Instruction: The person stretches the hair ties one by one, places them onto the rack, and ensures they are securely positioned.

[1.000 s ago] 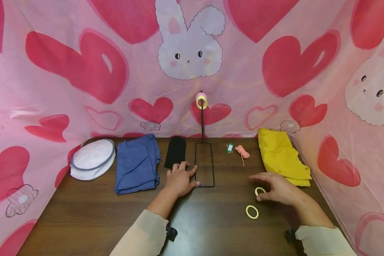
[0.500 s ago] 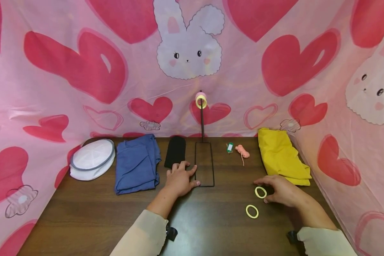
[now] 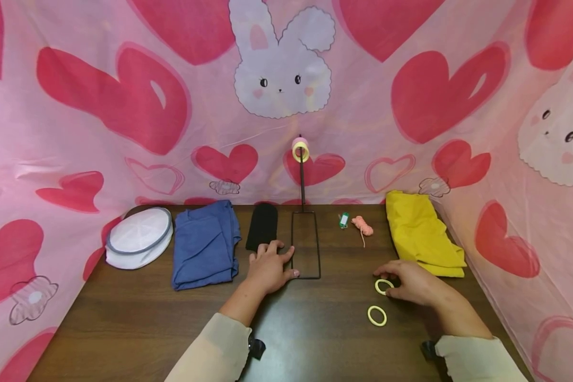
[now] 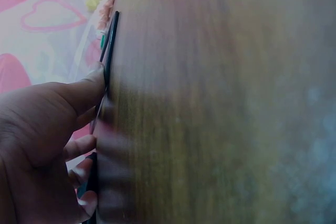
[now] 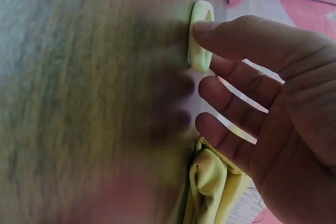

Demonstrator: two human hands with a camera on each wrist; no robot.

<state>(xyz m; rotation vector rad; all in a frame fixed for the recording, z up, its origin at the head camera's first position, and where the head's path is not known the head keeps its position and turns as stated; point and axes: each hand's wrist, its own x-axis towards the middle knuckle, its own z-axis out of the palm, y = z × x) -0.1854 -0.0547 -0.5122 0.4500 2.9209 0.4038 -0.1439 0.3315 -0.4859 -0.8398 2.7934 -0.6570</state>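
A black wire stand (image 3: 318,244) has a rectangular base on the table and an upright rod with pink and pale yellow rings at its top. My left hand (image 3: 268,271) rests on the base's near left side, thumb and index finger touching the wire, the other fingers spread beside a black flat pad (image 3: 262,225). My right hand (image 3: 417,284) pinches a pale yellow ring (image 5: 201,61) between thumb and index finger, low over the table; its remaining fingers are loosely bent. A second pale yellow ring (image 3: 370,317) lies on the table nearer me.
Folded blue cloth (image 3: 205,246) and a white round mesh item (image 3: 139,233) with a grey rim lie left. Right of the stand are a small green-and-white tag (image 3: 344,219), a coral yarn bundle (image 3: 362,225) and yellow cloth (image 3: 417,228). A printed pink curtain (image 3: 363,106) encloses the table.
My right hand first drew back slightly from the farther ring, then closed its thumb and index finger on it; that ring has shifted a little left. My left hand stays in place.
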